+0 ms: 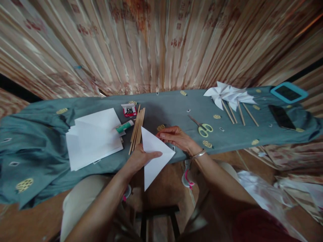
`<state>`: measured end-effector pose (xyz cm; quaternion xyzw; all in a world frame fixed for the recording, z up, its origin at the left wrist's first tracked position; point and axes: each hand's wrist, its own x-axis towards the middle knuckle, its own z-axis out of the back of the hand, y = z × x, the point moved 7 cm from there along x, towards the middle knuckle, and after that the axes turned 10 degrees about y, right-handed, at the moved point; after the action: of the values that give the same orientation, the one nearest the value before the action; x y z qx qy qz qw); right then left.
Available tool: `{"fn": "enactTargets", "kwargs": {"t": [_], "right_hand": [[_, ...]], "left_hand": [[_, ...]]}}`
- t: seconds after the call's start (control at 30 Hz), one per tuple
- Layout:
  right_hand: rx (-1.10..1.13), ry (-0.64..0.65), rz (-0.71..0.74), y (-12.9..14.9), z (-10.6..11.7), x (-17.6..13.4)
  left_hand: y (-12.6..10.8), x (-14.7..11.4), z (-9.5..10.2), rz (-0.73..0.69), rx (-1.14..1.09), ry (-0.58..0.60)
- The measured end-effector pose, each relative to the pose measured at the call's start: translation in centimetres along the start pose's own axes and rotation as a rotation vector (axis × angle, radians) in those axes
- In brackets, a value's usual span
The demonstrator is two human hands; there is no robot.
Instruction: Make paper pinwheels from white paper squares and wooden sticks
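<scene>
A white sheet of paper (154,148), folded into a triangle, is held up over the front edge of the table. My left hand (141,157) grips it from the left side, the thumb lying flat across its face and the other fingers hidden behind. At the paper's upper right edge is my right hand (176,137), its thumb and fingers pinched together at the edge. Just left of the paper lies a bundle of thin wooden sticks (137,129). Green-handled scissors (201,127) rest with blades parted, beyond my right hand.
On the left lie a stack of white paper (96,141), a green glue stick (124,126) and an open red box (129,110) of small metal pieces. Several paper pinwheels (227,95) on sticks, a blue-framed tablet (289,92) and a black phone (281,117) are at right.
</scene>
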<state>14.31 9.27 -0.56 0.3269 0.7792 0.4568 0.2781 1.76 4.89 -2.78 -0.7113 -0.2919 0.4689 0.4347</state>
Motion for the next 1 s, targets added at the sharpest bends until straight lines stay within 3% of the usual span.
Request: {"fn": "enactTargets", "kwargs": {"t": [0.17, 0.73, 1.0], "right_hand": [[0.024, -0.021, 0.014, 0.0, -0.5, 0.5], [0.011, 0.024, 0.012, 0.0, -1.3, 1.0], [0.070, -0.048, -0.011, -0.2, -1.3, 1.2]], "left_hand": [[0.3, 0.0, -0.2, 0.066, 0.095, 0.005], [0.0, 0.2, -0.2, 0.061, 0.163, -0.010], [0.3, 0.3, -0.6, 0.094, 0.205, 0.032]]}}
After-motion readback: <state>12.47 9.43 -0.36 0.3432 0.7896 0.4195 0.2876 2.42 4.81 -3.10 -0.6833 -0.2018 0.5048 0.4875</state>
